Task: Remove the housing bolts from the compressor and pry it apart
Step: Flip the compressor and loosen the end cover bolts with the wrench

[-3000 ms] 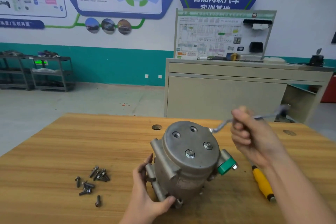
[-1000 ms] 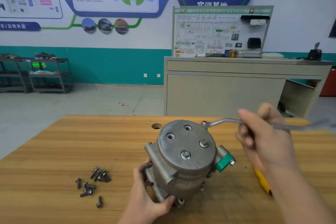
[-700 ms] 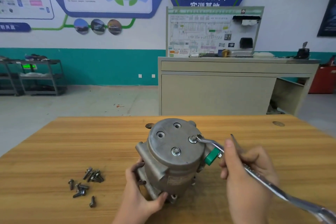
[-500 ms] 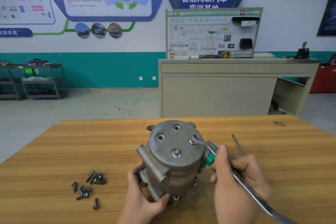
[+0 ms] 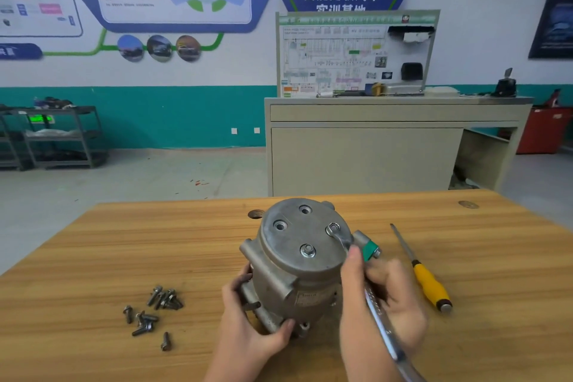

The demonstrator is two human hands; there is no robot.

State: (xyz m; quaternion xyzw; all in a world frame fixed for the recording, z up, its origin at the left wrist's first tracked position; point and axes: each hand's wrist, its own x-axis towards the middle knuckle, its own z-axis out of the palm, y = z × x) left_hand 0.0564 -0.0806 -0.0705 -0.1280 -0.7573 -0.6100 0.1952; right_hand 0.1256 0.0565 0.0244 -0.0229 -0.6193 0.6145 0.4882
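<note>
The grey metal compressor (image 5: 294, 260) stands on the wooden table (image 5: 93, 257), its round end cover tilted toward me. Two bolts sit in the cover: one near the bottom (image 5: 307, 250), one at the right (image 5: 332, 229). Two bolt holes at the cover's upper left are empty. My left hand (image 5: 248, 329) grips the compressor's lower left side. My right hand (image 5: 381, 304) holds a silver ring wrench (image 5: 376, 313), whose ring end sits on the right bolt. The wrench handle slants down to the right, toward me.
Several loose bolts (image 5: 152, 310) lie on the table to the left of the compressor. A yellow-handled screwdriver (image 5: 428, 282) lies to the right, tip pointing away. A beige bench (image 5: 387, 146) and a metal cart (image 5: 52, 136) stand beyond the table.
My right hand swung the wrench from up and to the right of the compressor down toward me and set its ring end on the right bolt. My left hand stayed on the compressor.
</note>
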